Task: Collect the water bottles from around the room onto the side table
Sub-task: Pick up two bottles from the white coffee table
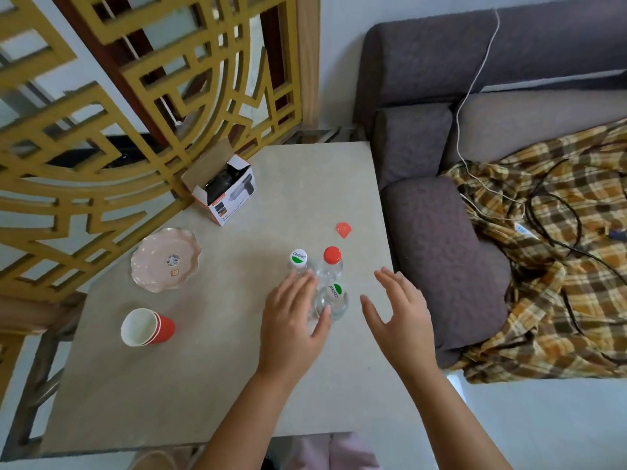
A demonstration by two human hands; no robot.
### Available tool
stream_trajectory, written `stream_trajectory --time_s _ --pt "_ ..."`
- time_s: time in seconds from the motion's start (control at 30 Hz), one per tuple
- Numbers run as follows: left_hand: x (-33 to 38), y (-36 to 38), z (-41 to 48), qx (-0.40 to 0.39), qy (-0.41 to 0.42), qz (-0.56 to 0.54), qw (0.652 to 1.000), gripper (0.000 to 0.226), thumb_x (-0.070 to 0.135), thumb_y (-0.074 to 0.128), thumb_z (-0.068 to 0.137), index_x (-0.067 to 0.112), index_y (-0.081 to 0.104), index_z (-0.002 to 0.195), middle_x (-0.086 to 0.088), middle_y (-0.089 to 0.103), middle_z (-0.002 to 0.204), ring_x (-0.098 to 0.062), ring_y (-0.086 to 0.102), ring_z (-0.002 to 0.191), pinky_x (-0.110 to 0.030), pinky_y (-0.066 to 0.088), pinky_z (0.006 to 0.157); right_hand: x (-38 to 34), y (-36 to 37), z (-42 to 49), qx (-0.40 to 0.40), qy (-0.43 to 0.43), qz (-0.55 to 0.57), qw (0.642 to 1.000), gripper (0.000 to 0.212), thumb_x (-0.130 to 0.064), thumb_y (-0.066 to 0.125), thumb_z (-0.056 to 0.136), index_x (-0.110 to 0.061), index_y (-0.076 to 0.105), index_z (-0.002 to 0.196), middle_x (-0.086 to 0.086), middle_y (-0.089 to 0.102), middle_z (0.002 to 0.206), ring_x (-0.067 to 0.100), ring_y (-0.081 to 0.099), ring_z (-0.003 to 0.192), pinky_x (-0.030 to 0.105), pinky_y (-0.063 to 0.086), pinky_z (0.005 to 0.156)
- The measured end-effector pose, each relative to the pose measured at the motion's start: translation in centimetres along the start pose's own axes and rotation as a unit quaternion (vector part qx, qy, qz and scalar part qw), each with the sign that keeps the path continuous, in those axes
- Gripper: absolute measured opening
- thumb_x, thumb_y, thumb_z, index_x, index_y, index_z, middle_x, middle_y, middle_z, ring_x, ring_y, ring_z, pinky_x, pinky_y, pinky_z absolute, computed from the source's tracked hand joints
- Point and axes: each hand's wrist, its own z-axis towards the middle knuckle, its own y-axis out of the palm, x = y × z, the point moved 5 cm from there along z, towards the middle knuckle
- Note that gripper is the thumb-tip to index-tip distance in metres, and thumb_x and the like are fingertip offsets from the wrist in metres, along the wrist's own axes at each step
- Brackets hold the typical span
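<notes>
In the head view, 3 water bottles stand upright, packed together on the tabletop (210, 385). The red-capped bottle (332, 255) is farthest from you. A white-and-green-capped bottle (298, 258) stands just left of it, and another bottle with the same cap (335, 290) stands just in front of it.

Your left hand (291, 320) reaches in from the front-left of the red-capped bottle. Its grip is spread, with the fingers straight over the left bottle and the thumb beside the nearest one. I cannot tell whether it is touching them.

Your right hand (400, 317) hovers to the front-right of the red-capped bottle, its grip spread and holding nothing.

Well left of the red-capped bottle are a pink plate (166, 261) and stacked red paper cups (147, 327).
</notes>
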Motion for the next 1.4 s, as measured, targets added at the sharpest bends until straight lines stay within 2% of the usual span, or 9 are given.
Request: stream_trajectory --time_s 0.13,0.37,0.5,0.6,0.77,0.87,1.0,1.23,1.4 --pt "4.0 -0.6 0.8 -0.03 0.076 0.033 0.996 0.04 0.031 0.047 0.086 0.006 0.061 0.114 -0.009 0.063 0.121 -0.027 0.052 0.119 -0.043 0.046 0.094 -0.1 -3.3 -0.9 0.011 -0.009 -0.09 0.996 0.039 -0.023 0.07 0.078 -0.011 0.061 0.115 0.009 0.063 0.12 0.032 0.053 0.118 0.056 0.04 0.094" --pt "11.2 -0.4 1.8 -0.097 0.145 0.054 0.983 0.044 0.033 0.043 0.08 0.009 0.064 0.111 -0.008 0.065 0.117 -0.029 0.057 0.114 -0.051 0.042 0.094 -0.2 -9.8 -3.1 0.072 0.013 -0.155 0.985 0.041 -0.018 0.076 0.072 -0.01 0.065 0.11 0.011 0.066 0.115 0.035 0.056 0.114 0.061 0.038 0.092" --pt "15.0 -0.1 1.5 -0.114 0.192 0.027 0.974 0.044 0.032 0.043 0.08 0.01 0.064 0.111 -0.008 0.065 0.117 -0.029 0.057 0.114 -0.051 0.043 0.093 0.9 -13.4 -5.1 0.108 0.033 -0.17 0.979 0.042 -0.015 0.077 0.071 -0.009 0.064 0.11 0.012 0.066 0.114 0.036 0.057 0.113 0.062 0.044 0.089" --pt "17.9 0.8 0.7 -0.135 0.235 0.003 0.963 0.044 0.034 0.043 0.082 0.012 0.063 0.114 -0.007 0.064 0.121 -0.028 0.055 0.117 -0.05 0.041 0.095 1.5 -16.2 -6.9 0.146 0.05 -0.187 0.97 0.038 -0.019 0.069 0.074 -0.009 0.064 0.11 0.012 0.066 0.114 0.035 0.057 0.112 0.058 0.046 0.089" --pt "23.0 1.9 -1.0 -0.156 0.313 -0.014 0.937 0.041 0.033 0.047 0.081 0.013 0.063 0.113 -0.005 0.066 0.117 -0.027 0.056 0.115 -0.051 0.043 0.093 2.8 -20.2 -10.4 0.198 0.116 -0.221 0.948 0.036 -0.025 0.063 0.075 -0.01 0.066 0.108 0.01 0.068 0.111 0.032 0.06 0.108 0.052 0.045 0.089" --pt "26.0 2.4 -2.0 -0.167 0.348 -0.018 0.922 0.042 0.034 0.046 0.08 0.013 0.064 0.112 -0.004 0.066 0.116 -0.026 0.057 0.114 -0.051 0.043 0.093 4.0 -22.5 -12.5 0.225 0.142 -0.211 0.941 0.036 -0.026 0.061 0.076 -0.009 0.066 0.108 0.01 0.068 0.109 0.031 0.062 0.103 0.051 0.05 0.085" --pt "30.0 3.4 -3.7 -0.19 0.394 -0.034 0.899 0.045 0.036 0.043 0.079 0.014 0.062 0.114 -0.003 0.066 0.116 -0.026 0.056 0.116 -0.051 0.042 0.094 5.3 -25.8 -15.4 0.266 0.175 -0.239 0.917 0.036 -0.026 0.059 0.077 -0.009 0.066 0.107 0.01 0.069 0.107 0.031 0.064 0.1 0.049 0.052 0.08" --pt "39.0 4.7 -8.9 -0.189 0.472 -0.063 0.859 0.04 0.028 0.065 0.075 0.012 0.064 0.111 -0.006 0.066 0.115 -0.027 0.057 0.115 -0.052 0.041 0.095 9.3 -32.3 -23.0 0.305 0.263 -0.253 0.88 0.043 -0.034 0.044 0.08 -0.008 0.066 0.106 0.012 0.069 0.106 0.032 0.064 0.098 0.054 0.051 0.081" --pt "46.1 5.4 -14.7 -0.206 0.516 -0.094 0.826 0.045 0.035 0.043 0.079 0.011 0.064 0.11 -0.006 0.067 0.114 -0.027 0.057 0.114 -0.052 0.041 0.095 11.6 -37.9 -29.7 0.347 0.309 -0.284 0.839 0.037 -0.028 0.056 0.076 -0.008 0.066 0.105 0.011 0.069 0.106 0.031 0.064 0.1 0.055 0.048 0.083"
